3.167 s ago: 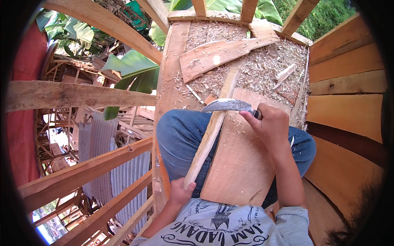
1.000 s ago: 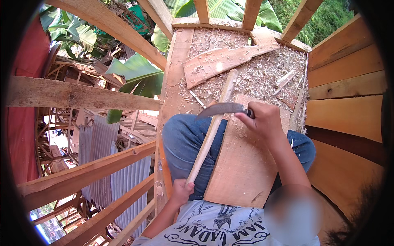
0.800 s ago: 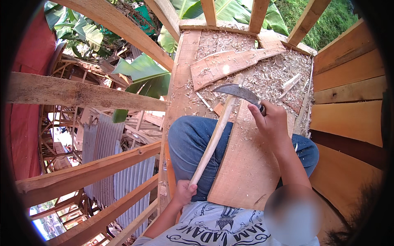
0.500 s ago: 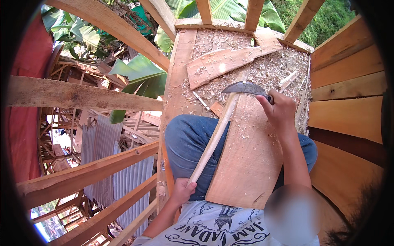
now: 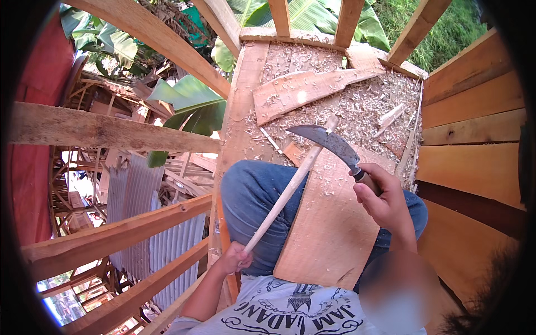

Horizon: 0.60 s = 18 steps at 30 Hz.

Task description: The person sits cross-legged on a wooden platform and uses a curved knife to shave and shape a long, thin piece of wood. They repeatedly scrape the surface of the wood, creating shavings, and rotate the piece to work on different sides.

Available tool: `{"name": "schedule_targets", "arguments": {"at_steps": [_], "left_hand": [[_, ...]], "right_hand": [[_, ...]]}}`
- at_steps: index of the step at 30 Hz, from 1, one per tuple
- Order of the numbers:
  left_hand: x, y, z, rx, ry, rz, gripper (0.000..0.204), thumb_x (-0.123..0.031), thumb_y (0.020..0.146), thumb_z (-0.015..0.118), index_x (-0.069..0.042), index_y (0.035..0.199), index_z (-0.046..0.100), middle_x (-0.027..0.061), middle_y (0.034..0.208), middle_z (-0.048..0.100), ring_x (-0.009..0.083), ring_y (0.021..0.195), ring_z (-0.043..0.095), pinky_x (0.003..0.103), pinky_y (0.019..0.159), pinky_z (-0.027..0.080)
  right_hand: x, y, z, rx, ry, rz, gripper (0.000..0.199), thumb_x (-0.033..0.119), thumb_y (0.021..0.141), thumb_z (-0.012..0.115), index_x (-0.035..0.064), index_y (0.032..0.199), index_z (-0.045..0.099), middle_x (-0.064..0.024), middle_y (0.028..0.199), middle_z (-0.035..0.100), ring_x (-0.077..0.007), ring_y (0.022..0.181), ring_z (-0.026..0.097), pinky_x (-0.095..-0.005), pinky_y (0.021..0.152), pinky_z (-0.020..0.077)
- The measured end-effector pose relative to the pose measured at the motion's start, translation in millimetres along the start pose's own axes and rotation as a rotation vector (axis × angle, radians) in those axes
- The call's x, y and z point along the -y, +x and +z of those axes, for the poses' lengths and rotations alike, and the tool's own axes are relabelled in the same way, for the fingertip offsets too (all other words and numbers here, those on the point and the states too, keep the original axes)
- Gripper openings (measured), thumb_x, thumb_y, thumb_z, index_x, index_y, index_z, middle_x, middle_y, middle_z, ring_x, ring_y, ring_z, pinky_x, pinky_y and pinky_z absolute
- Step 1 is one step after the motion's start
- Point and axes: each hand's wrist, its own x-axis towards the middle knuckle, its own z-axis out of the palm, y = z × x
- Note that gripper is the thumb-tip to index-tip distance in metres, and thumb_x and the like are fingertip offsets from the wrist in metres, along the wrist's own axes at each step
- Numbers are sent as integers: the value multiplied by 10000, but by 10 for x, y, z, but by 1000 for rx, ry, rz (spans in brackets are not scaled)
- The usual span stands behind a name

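My left hand (image 5: 235,258) is closed round the lower end of a pale wooden stick (image 5: 279,205), which slants up and to the right over my left thigh. Its far end lies past the edge of a wide board (image 5: 335,223) that rests between my legs. In my right hand (image 5: 382,196) is a curved knife (image 5: 329,144) with a dark steel blade and a brown wooden handle. The blade crosses over the stick near its far end, point to the left. Whether the edge touches the wood I cannot tell.
Shavings (image 5: 357,106) cover the plank floor ahead. A cut board piece (image 5: 304,92) and a short offcut (image 5: 391,116) lie among them. Wooden rails (image 5: 111,127) run along the left, with corrugated sheets (image 5: 176,251) beyond. A plank wall (image 5: 474,167) stands at right.
My right hand has moved down and tilted the knife, so its handle points lower right. The stick's lower end has shifted slightly left with my left hand.
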Motion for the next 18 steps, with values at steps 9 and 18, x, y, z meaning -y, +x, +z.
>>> {"name": "schedule_targets", "arguments": {"at_steps": [9, 18], "left_hand": [[-41, -4, -50, 47, 21, -19, 629, -611, 805, 578, -80, 532, 377, -4, 482, 363, 81, 417, 364, 217, 356, 249], [-26, -16, -69, 67, 30, -24, 629, -616, 800, 583, -78, 538, 388, -1, 483, 369, 75, 416, 367, 215, 353, 248]], "right_hand": [[-222, -119, 273, -286, -419, -364, 333, 63, 788, 699, 0, 1079, 549, -98, 680, 590, -158, 578, 591, -280, 527, 455], [-79, -194, 81, 27, 333, 196, 213, 82, 866, 587, -15, 1055, 582, -6, 622, 535, -35, 459, 442, -189, 416, 328]]}}
